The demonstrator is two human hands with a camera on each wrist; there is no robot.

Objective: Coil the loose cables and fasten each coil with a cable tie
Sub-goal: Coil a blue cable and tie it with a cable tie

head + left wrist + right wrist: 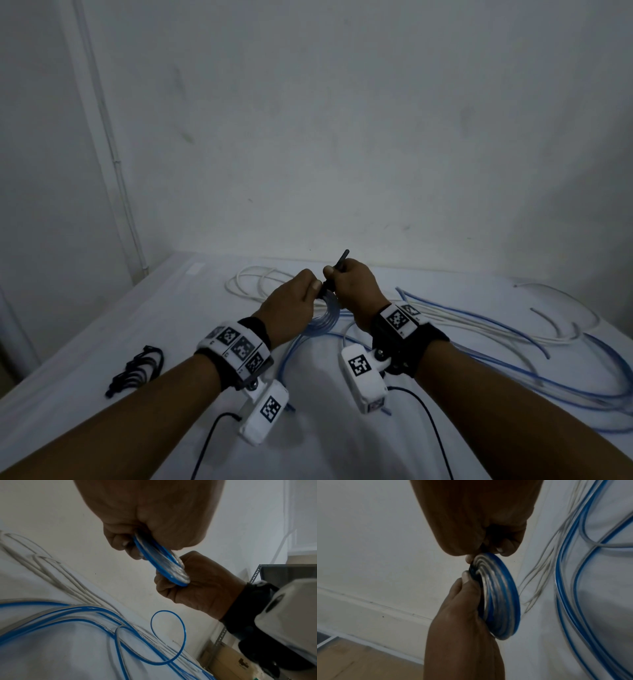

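Both hands meet above the desk (102,342) around one blue coil (325,313), which hangs just below them: the left hand (291,301) has its fingers (467,582) curled round the bundled turns, and the right hand (356,287) pinches the black cable tie (337,270) wrapped over the coil's top. That tie's free tail runs up and away from the person, out past the right thumb, so tightening probably means the right hand pulling along that axis while the left braces the coil.
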